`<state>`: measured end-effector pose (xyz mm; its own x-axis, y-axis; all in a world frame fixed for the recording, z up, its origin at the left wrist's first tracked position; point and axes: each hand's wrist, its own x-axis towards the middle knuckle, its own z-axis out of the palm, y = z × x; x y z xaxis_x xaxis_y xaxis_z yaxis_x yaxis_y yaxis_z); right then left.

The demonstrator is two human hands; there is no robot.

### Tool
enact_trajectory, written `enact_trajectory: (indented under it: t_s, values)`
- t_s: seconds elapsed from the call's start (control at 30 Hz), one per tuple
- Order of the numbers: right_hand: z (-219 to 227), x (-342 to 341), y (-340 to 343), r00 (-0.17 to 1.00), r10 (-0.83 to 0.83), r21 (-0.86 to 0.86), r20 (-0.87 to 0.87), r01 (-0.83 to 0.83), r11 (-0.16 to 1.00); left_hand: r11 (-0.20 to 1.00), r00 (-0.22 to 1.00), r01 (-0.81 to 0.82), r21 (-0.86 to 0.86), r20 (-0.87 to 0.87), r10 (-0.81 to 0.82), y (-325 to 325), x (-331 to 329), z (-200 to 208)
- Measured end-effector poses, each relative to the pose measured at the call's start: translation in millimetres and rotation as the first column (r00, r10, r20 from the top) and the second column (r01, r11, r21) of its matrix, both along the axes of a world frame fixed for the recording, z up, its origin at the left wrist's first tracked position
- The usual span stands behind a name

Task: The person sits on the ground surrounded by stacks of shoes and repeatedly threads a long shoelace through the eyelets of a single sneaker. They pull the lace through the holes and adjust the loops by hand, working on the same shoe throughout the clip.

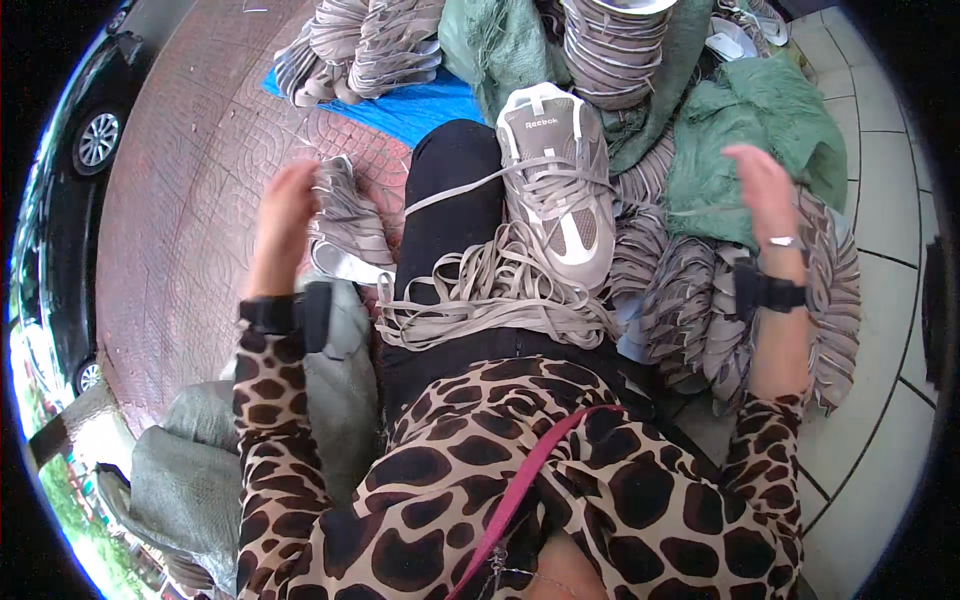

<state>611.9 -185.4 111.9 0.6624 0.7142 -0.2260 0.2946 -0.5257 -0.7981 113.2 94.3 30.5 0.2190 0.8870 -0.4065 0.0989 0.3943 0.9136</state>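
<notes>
One grey-beige shoe upper [555,185], lying on the lap [452,155].
I am holding the left hand [287,205] and right hand [768,192] raised, well apart, lace [455,192] stretching both ways; whether either is gripping it, I cannot tell.

Black car [62,230] beside reddish paving [185,220]

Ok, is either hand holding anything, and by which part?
Left hand: nothing visible held. Right hand: a lace runs toward it, but whether it's gripped can't be told.
</notes>
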Motion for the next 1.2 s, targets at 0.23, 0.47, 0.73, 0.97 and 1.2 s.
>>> enact_trajectory:
  t_s: [0.23, 0.47, 0.73, 0.97, 1.2]
  values:
    - [-39.4, -92.2, 75.4, 0.696, 0.684, -0.035, 0.218, -0.695, 0.718, 0.575, 0.804, 0.592, 0.565, -0.467, -0.369, -78.6, 129.5, 1.3]
    - [-39.7, -92.4, 96.3, 0.672, 0.724, -0.181, 0.156, -0.701, 0.69, 0.642, 0.723, 0.658, 0.393, -0.568, -0.394, -99.4, 145.2, 5.3]
    - [-25.2, -134.6, 103.8, 0.064, 0.732, -0.536, 0.679, -0.638, 0.553, 0.602, 0.685, 0.679, 0.419, -0.658, -0.314, -107.2, 145.1, 3.7]
    - [-20.0, -143.0, 110.6, 0.272, 0.782, -0.612, 0.561, -0.5, 0.613, 0.579, 0.651, 0.707, 0.405, -0.693, -0.31, -111.7, 152.4, 3.4]
    - [-17.2, -118.2, 102.6, 0.269, 0.707, -0.334, 0.654, -0.735, 0.59, 0.655, 0.683, 0.649, 0.386, -0.676, -0.278, -117.9, 166.3, -0.6]
